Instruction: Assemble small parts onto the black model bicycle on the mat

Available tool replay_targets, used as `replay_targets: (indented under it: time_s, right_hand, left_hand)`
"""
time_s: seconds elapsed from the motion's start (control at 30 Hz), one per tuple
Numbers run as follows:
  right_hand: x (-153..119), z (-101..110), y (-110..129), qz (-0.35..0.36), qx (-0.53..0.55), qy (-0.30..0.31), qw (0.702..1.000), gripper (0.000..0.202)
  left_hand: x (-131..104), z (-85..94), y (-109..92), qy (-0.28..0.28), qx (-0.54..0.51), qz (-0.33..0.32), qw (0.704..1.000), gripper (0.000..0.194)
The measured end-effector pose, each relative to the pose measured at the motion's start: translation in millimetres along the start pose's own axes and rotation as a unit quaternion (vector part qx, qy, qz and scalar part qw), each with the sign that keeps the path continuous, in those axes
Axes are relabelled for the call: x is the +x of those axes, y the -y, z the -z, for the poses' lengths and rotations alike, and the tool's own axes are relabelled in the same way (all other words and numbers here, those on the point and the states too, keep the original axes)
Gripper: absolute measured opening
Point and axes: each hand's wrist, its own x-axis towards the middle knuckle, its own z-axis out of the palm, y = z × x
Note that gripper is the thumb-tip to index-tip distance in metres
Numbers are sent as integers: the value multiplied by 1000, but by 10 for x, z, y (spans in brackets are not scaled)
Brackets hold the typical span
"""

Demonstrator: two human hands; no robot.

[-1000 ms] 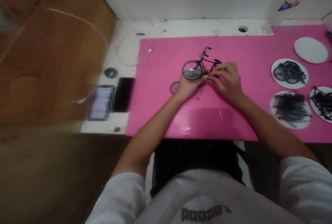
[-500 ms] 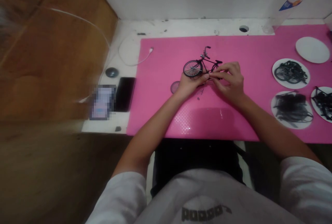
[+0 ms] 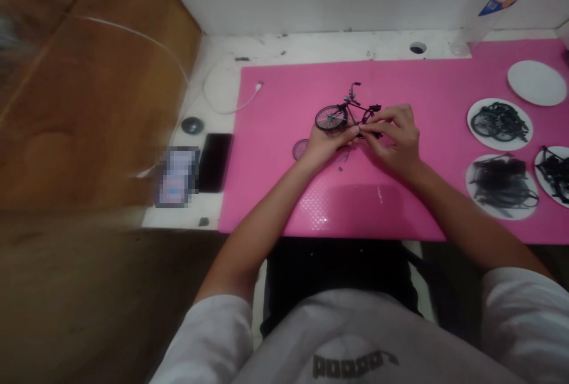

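Observation:
A small black model bicycle (image 3: 331,117) is held up over the pink mat, its front wheel to the left and handlebar on top. My left hand (image 3: 326,141) grips it low on the frame from below, thumb pressed near the pedal area. My right hand (image 3: 395,135) pinches at the bottom middle of the bicycle, fingertips meeting my left thumb; whatever small part lies between them is hidden. Just left of my left wrist a loose spoked wheel (image 3: 301,149) rests on the mat. A thin small part (image 3: 347,157) lies between my wrists.
On the pink mat (image 3: 275,93), at the right, stand a plate of wheels (image 3: 528,114), a plate of dark frames (image 3: 502,211), another plate of black parts (image 3: 543,179) and a white plate (image 3: 537,83). Phones (image 3: 216,162) and a white cable (image 3: 217,110) lie left; a clear bottle (image 3: 498,8) stands behind.
The bicycle has tilted very slightly in my hands, its saddle end turning a little. Both hands stay in nearly the same place; the whole view has shifted a touch.

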Motion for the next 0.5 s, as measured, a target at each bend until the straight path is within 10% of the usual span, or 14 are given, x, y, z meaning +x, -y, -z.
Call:
replay_targets:
  time_s: [0.5]
  right_hand:
    - [1,7,7,1,-4,-6,1000,10]
  left_hand:
    - [2,0,5,9,-2,-2,1000,57]
